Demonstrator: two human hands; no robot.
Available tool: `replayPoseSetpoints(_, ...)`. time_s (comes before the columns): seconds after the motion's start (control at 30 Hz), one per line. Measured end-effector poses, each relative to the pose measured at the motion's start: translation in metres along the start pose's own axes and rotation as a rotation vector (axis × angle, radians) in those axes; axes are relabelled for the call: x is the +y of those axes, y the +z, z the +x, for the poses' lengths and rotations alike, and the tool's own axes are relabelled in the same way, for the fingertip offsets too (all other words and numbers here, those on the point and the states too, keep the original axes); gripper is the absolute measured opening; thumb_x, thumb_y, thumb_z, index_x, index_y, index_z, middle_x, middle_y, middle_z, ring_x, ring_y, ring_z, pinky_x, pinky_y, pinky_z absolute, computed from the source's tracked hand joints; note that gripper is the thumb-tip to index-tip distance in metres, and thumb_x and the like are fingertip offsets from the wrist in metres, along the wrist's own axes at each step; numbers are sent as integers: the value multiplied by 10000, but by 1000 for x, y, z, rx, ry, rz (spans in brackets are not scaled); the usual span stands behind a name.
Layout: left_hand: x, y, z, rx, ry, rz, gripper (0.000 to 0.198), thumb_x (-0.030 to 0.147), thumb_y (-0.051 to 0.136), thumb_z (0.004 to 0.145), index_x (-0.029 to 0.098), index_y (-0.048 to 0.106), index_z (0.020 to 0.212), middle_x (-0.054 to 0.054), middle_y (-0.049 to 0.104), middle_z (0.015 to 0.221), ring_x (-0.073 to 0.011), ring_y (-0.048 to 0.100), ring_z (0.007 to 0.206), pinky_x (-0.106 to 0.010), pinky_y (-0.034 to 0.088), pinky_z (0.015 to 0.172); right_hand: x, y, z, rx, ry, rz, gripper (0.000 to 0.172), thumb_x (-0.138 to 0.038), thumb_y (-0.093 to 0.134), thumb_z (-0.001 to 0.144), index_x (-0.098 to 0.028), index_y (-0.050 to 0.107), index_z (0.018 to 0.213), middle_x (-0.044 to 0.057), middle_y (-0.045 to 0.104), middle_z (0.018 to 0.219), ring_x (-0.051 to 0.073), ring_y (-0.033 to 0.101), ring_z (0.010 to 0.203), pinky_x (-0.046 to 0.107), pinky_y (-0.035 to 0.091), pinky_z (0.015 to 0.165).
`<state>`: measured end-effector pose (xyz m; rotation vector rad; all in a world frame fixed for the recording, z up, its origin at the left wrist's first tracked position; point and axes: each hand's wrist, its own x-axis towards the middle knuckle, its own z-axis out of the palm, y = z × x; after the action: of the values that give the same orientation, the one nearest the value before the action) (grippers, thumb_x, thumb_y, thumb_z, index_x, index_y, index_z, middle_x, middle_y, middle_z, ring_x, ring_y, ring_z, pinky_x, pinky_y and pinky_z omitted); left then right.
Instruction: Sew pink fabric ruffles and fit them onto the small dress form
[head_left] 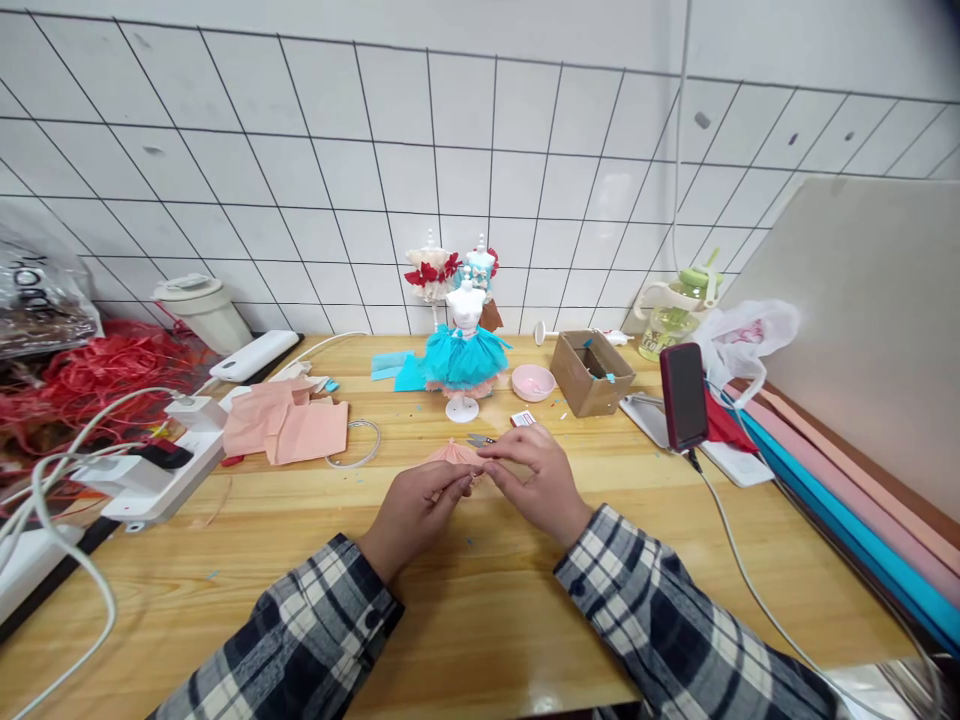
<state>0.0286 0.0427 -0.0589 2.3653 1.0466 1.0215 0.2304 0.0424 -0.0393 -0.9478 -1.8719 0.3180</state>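
Low over the table, my left hand [415,515] pinches the gathered end of a small fan of peach crepe paper [453,452] between thumb and fingers. My right hand [541,482] meets it from the other side, thumb and forefinger closed at the same gathered edge. Whatever thin thing lies between the fingertips is too small to make out. Just beyond the hands are small scissors [480,440], partly covered by the right fingers. Farther back stands a miniature white dress form [466,305] wearing a turquoise ruffled skirt [466,358] over peach ruffles.
Folded peach crepe paper [300,425] and a wire coil [357,445] lie left, beside a power strip [184,460]. A pink bowl [533,382], a cardboard box [592,375] and a propped phone [684,397] stand right. Two more dressed forms stand behind the turquoise skirt.
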Motion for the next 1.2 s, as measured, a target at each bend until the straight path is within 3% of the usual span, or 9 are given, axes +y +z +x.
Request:
replayPoseSetpoints(0.2,2,-1,1,-9,34,35,226,210,476,934,209,698,974,-8,716,781,-125,642,701,-214,454,654,0,11,-5,-2,145,136,139,-289,724,813,-237,764,935,42,675,855,181,612,826,333,465,760)
replayPoseSetpoints(0.47,1,-1,-1,-39,17,34,246,232,473,937,221,705,1015,-18,723,802,-138,642,714,-228,451,655,-3,12,-5,-41,202,234,27,-244,728,796,-228,747,803,33,656,805,180,613,794,322,481,740)
replayPoseSetpoints(0.63,1,1,-1,-44,-43,15,256,286,478,942,227,713,1024,-20,729,826,-145,651,739,-237,460,673,-7,15,-7,-77,212,265,99,-262,659,847,-211,707,778,44,633,835,171,581,787,301,461,695)
replayPoseSetpoints(0.7,0,1,0,-42,-86,1,283,322,484,941,236,683,1123,-25,733,885,-152,658,786,-245,473,710,-5,16,-7,-64,281,352,133,-306,664,840,-211,706,757,43,628,831,169,567,777,293,452,675)
replayPoseSetpoints(0.8,-5,-3,2,-26,-183,23,385,383,500,927,233,599,1268,-40,726,982,-170,656,847,-268,486,756,1,16,-6,-15,529,585,208,-412,707,784,-207,722,751,30,620,773,138,508,658,262,406,569)
replayPoseSetpoints(0.9,-16,-8,6,53,-305,176,393,441,494,912,196,642,1182,-71,710,998,-211,637,896,-322,475,813,8,16,-5,-19,791,895,315,-492,734,727,-198,755,840,20,606,741,78,351,516,223,276,451)
replayPoseSetpoints(0.97,-25,-8,10,73,-398,317,435,501,517,877,165,651,1119,-92,695,957,-252,618,906,-375,459,837,9,15,-5,-26,868,1057,357,-486,757,701,-195,762,908,31,618,787,64,334,515,208,249,438)
replayPoseSetpoints(1.07,-37,-3,15,33,-551,464,472,586,560,806,177,659,1018,-105,667,939,-305,594,929,-430,441,819,7,15,-6,-31,869,1166,369,-459,758,714,-201,754,978,53,642,897,76,431,591,194,316,471)
replayPoseSetpoints(1.2,-40,5,16,-29,-541,408,273,476,630,768,222,684,852,-80,662,969,-310,569,1004,-458,397,891,7,17,-8,-37,799,1092,313,-434,762,715,-202,735,923,47,652,892,112,504,684,204,398,534)
